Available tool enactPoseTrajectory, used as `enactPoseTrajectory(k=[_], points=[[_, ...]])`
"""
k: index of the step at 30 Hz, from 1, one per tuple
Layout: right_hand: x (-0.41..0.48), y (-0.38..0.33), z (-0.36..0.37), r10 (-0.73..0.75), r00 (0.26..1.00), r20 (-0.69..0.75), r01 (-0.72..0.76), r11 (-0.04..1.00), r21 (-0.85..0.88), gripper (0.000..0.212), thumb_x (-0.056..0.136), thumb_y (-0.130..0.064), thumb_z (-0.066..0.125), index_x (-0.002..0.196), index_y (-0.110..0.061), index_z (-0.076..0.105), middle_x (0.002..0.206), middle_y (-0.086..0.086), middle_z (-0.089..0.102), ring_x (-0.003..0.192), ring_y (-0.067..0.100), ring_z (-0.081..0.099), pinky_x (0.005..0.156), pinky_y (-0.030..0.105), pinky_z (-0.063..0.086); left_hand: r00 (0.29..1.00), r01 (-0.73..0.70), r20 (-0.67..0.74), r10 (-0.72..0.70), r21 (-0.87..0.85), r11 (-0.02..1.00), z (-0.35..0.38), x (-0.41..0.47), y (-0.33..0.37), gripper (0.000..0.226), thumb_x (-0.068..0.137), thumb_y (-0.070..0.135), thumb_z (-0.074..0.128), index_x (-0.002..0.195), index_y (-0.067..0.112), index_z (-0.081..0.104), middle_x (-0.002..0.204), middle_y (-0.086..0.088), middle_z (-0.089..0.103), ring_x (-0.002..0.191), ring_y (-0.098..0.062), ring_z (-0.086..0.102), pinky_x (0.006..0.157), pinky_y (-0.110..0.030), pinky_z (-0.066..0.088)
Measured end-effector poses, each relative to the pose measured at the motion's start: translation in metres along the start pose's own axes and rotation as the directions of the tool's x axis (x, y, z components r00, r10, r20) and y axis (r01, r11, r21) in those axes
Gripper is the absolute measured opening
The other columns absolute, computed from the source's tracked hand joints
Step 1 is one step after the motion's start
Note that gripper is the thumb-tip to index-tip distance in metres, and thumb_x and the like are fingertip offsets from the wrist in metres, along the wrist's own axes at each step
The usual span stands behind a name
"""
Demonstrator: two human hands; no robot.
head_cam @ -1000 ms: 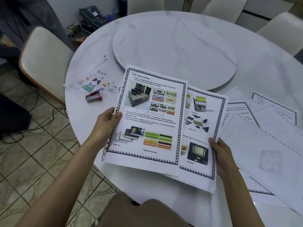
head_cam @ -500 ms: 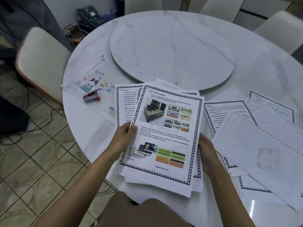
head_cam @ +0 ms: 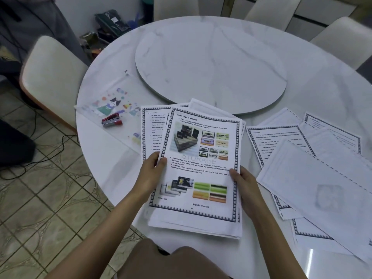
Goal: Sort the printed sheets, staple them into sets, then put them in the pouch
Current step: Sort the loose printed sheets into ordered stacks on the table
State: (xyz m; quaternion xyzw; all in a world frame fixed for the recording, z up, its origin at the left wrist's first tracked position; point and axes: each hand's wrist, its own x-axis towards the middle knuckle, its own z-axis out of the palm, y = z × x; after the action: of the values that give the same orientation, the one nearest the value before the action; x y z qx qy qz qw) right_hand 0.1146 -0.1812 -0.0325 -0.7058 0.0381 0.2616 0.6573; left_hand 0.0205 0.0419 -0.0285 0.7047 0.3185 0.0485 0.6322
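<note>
Head view: the stack (head_cam: 201, 168) lies at the near side of the table (head_cam: 302, 81), straight in front of the person. The left hand (head_cam: 150, 174) grips its left edge with the thumb on the top page. The right hand (head_cam: 244, 186) grips the right edge the same way. The top page shows cassettes and cards. The pages under it are fanned, one sticking out at the left and others at the far end, so the set is not square yet.

The step in hand looks like squaring the stack before stapling. To do it well, loosen both grips a little, stand the pages on one edge, and tap them on the table until the borders line up (a tight pinch would only lock the skew in). Check the page order before reaching for the stapler (head_cam: 111, 122).

The stapler sits on the pouch (head_cam: 112, 105), to the far left, near the stack's protruding page. Loose sheets (head_cam: 322, 178) overlap one another just beside the right hand, so tapping should happen away from them. The stack's near end is close to the table rim, where pages could slide off. Open room lies ahead towards the turntable (head_cam: 211, 63).
</note>
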Motion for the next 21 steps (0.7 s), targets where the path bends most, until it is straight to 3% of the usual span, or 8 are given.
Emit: enactPoseTrajectory(k=[4, 7, 9, 13, 18, 21], points=[[0.0, 0.005, -0.003, -0.017, 1.0, -0.009, 0.017, 1.0, -0.006, 0.026, 0.096, -0.013, 0.045, 0.118, -0.012, 0.059, 0.107, 0.001, 0.07, 0.095, 0.019, 0.069, 0.08, 0.032, 0.057, 1.0, 0.005, 0.003, -0.005, -0.018, 1.0, 0.001, 0.0, 0.002, 0.021, 0.098, 0.018, 0.042, 0.11, 0.011, 0.057, 0.109, -0.003, 0.065, 0.096, -0.016, 0.061, 0.078, -0.023, 0.047], [0.001, 0.009, -0.008, -0.04, 0.999, -0.015, 0.04, 0.999, -0.01, 0.024, 0.096, -0.013, 0.045, 0.115, -0.014, 0.061, 0.103, -0.002, 0.071, 0.092, 0.017, 0.069, 0.074, 0.027, 0.058, 1.0, -0.009, -0.005, 0.008, -0.016, 1.0, 0.004, 0.0, 0.002, 0.017, 0.098, 0.018, 0.042, 0.106, 0.016, 0.057, 0.093, 0.005, 0.063, 0.07, 0.002, 0.055, 0.057, -0.009, 0.04], [0.001, 0.011, -0.011, -0.047, 0.998, -0.032, 0.047, 0.999, 0.001, 0.022, 0.095, -0.012, 0.046, 0.11, -0.015, 0.062, 0.096, -0.006, 0.073, 0.088, 0.015, 0.07, 0.071, 0.025, 0.058, 1.0, 0.009, -0.019, -0.009, -0.005, 1.0, 0.004, 0.0, 0.002, 0.017, 0.098, 0.019, 0.042, 0.105, 0.019, 0.057, 0.081, 0.011, 0.059, 0.057, 0.003, 0.05, 0.046, -0.008, 0.036], [0.004, 0.011, -0.026, -0.053, 0.993, -0.101, 0.057, 0.998, 0.036, 0.02, 0.095, -0.013, 0.046, 0.105, -0.019, 0.062, 0.091, -0.007, 0.074, 0.084, 0.014, 0.071, 0.07, 0.027, 0.059, 0.999, 0.025, -0.033, -0.028, -0.096, 0.995, 0.0, 0.001, 0.001, 0.021, 0.097, 0.011, 0.042, 0.108, 0.017, 0.059, 0.094, 0.0, 0.067, 0.082, -0.017, 0.063, 0.061, -0.017, 0.052], [0.017, 0.015, -0.068, -0.041, 0.945, -0.325, 0.063, 0.996, 0.057, 0.017, 0.096, -0.014, 0.046, 0.096, -0.022, 0.062, 0.099, -0.001, 0.066, 0.101, 0.027, 0.062, 0.09, 0.04, 0.052, 0.989, 0.008, -0.146, -0.02, -0.078, 0.997, -0.009, 0.007, -0.002, 0.025, 0.094, 0.003, 0.043, 0.108, 0.014, 0.06, 0.099, 0.0, 0.067, 0.094, -0.017, 0.061, 0.087, -0.03, 0.047], [0.017, 0.017, -0.089, 0.005, 0.892, -0.451, 0.059, 0.99, 0.129, 0.017, 0.096, -0.016, 0.046, 0.088, -0.023, 0.06, 0.092, 0.003, 0.063, 0.092, 0.028, 0.06, 0.072, 0.029, 0.056, 0.982, 0.0, -0.191, -0.01, -0.051, 0.999, -0.012, 0.012, -0.001, 0.027, 0.092, 0.003, 0.044, 0.106, 0.018, 0.061, 0.105, 0.002, 0.064, 0.101, -0.016, 0.058, 0.095, -0.031, 0.044]])
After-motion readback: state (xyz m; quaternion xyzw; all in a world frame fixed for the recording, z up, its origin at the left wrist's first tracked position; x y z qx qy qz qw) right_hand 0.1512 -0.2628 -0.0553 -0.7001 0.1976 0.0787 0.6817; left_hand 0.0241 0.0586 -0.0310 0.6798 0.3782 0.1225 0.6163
